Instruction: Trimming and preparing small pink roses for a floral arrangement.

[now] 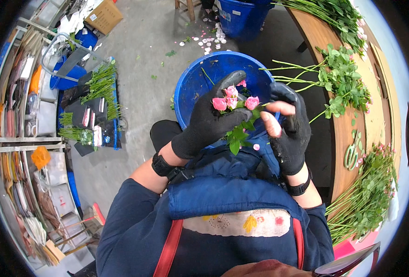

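Observation:
My left hand [208,114], in a black coated glove, holds a stem of pink spray roses [231,102]. Several blooms show between its thumb and fingers, and green leaves [238,136] hang below the thumb. My right hand [289,128] is just right of the blooms, its glove leaving the thumb and index fingertips bare. Those two fingertips are apart, close to the stem's right end, with nothing visible between them. Both hands are over the near part of a blue plastic tub [194,79], which has a loose stem inside. A pink petal [256,147] lies on my blue apron [225,162].
Bundles of roses [346,79] lie on the wooden table [344,138] at right, stems overhanging its edge. Green-handled scissors [351,156] rest there too. Another blue tub [242,19] and scattered petals [208,43] are ahead. Wrapped flowers [102,90] and shelving [24,140] stand left.

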The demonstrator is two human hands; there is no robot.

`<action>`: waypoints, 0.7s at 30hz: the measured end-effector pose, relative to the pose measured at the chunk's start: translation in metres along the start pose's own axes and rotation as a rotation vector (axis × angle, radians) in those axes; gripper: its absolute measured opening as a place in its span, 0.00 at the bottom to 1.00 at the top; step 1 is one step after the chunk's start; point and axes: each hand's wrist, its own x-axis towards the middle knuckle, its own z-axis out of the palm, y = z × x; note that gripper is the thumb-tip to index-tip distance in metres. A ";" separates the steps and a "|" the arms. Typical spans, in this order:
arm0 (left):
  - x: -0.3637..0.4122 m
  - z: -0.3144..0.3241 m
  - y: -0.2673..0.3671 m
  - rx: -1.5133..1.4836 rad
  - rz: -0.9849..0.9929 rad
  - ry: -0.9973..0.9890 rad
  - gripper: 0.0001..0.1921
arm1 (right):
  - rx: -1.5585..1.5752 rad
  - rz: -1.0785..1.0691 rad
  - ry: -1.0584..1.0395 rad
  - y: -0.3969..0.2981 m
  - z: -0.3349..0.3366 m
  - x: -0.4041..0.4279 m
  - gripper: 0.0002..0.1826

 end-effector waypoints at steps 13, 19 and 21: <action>-0.003 0.006 -0.001 0.288 0.273 0.103 0.38 | -0.084 -0.038 -0.028 -0.003 0.012 0.007 0.07; 0.000 0.005 -0.001 0.260 0.187 0.110 0.39 | 0.010 0.006 -0.019 0.003 0.016 0.002 0.08; -0.001 0.003 -0.001 0.222 0.103 0.093 0.39 | 0.054 0.029 0.003 0.007 0.018 0.001 0.07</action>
